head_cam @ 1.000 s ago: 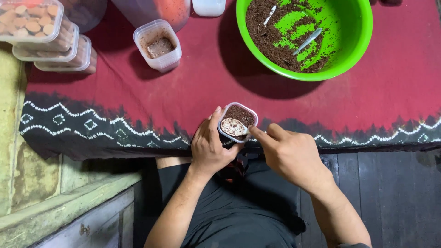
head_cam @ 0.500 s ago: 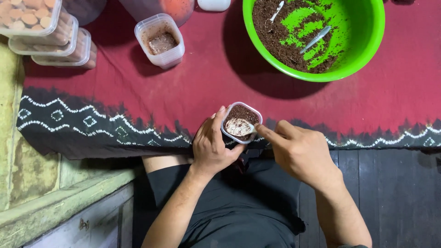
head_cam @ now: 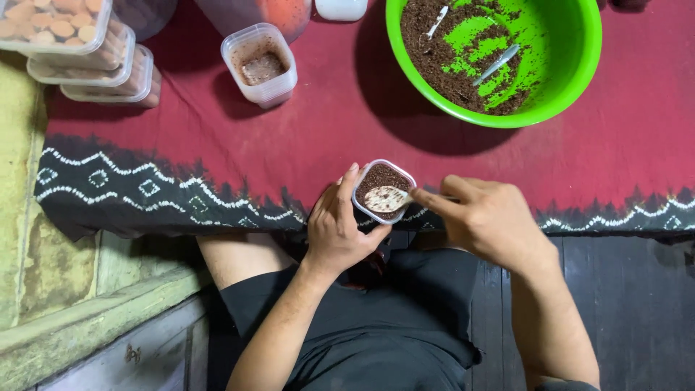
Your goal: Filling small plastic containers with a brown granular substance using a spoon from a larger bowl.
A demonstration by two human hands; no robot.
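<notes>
My left hand [head_cam: 339,230] grips a small clear plastic cup [head_cam: 383,190] filled with dark brown crumbs, held at the near edge of the red cloth [head_cam: 347,137]. My right hand [head_cam: 492,221] pinches a white plastic spoon [head_cam: 387,198] whose bowl lies flat on the crumbs in the cup. A bright green bowl [head_cam: 572,80] at the far right holds more dark crumbs and two white spoons [head_cam: 498,64].
Another clear cup [head_cam: 260,65] with brown filling stands at the back left. Stacked clear tubs of round biscuits [head_cam: 69,43] sit at the far left. A white jar [head_cam: 340,9] and a larger container stand at the back edge. The cloth's patterned border hangs over my lap.
Both hands and the cup have stayed in place at the cloth's edge; the spoon has shifted slightly over the crumbs. The view has drifted a little.
</notes>
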